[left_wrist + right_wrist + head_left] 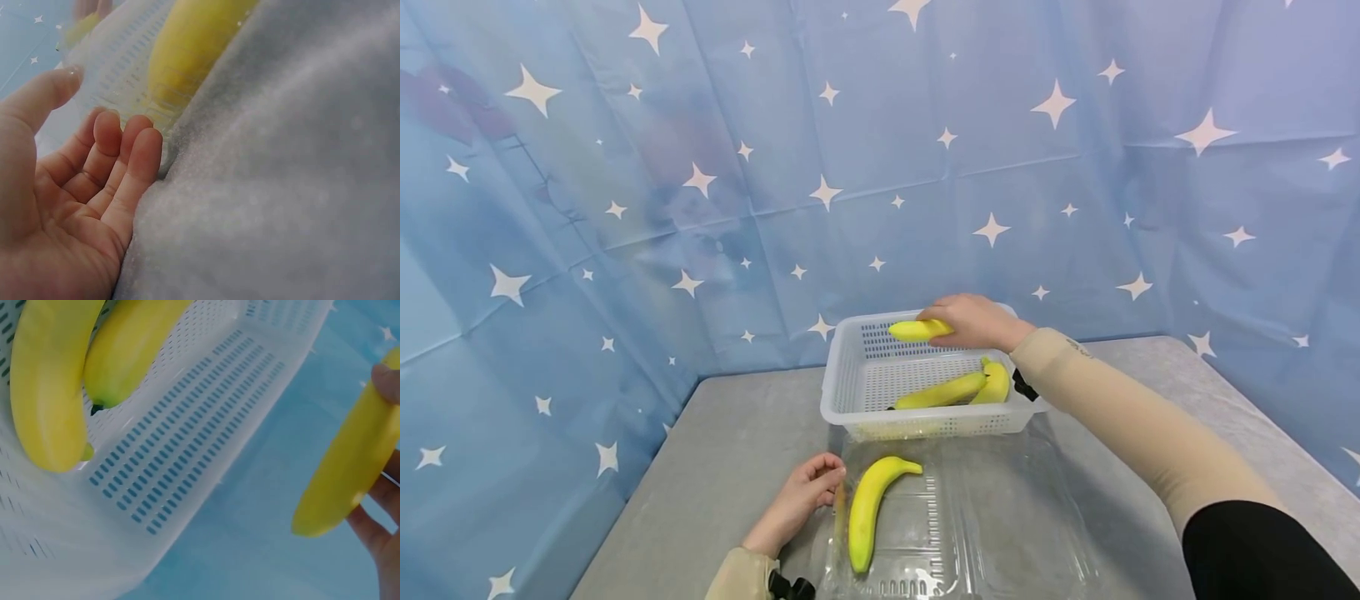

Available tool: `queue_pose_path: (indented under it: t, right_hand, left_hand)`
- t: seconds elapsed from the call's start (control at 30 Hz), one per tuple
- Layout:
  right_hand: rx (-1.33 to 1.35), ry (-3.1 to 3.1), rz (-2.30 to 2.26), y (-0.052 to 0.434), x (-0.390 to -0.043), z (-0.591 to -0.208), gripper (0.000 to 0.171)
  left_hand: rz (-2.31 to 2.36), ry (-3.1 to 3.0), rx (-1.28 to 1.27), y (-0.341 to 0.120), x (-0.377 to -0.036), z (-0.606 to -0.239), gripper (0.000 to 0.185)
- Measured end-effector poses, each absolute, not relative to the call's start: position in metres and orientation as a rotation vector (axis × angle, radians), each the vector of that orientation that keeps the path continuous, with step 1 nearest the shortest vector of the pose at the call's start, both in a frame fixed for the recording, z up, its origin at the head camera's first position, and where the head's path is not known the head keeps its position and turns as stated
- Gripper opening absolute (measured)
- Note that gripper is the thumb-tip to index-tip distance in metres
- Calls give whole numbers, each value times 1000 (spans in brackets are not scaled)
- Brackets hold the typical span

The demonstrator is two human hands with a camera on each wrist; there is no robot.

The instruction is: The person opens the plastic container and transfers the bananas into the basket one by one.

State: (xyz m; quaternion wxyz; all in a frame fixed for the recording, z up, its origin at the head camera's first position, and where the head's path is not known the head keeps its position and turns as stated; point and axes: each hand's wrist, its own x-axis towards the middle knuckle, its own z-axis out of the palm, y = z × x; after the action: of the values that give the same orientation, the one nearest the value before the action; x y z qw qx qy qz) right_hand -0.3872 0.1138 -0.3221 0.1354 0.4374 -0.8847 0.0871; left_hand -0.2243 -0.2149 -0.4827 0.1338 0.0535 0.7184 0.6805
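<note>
My right hand [973,321] grips a yellow banana [347,465] above the far side of a white perforated basket [831,375]. Inside the basket lie two more bananas, one [942,392] stretched along the near wall and another [995,383] against the right end. In front, an open clear plastic clamshell box [1022,517] lies flat, with one banana [867,517] in its left half. At that box's left edge is my left hand [81,187], fingers loosely bent and thumb apart, the fingertips close to the clear wall. Whether they touch it, I cannot tell.
A grey cloth-like surface covers the table [752,425]. Behind and to both sides hangs a blue curtain [880,233] with white stars. The clamshell sits right against the basket's near side.
</note>
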Motion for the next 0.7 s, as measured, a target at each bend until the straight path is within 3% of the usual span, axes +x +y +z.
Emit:
queue_pose_path:
  t: [0.7]
  right_hand:
    - [1231, -2591, 171, 102, -418, -343, 44]
  left_hand:
    - [1968, 2106, 161, -215, -225, -483, 29]
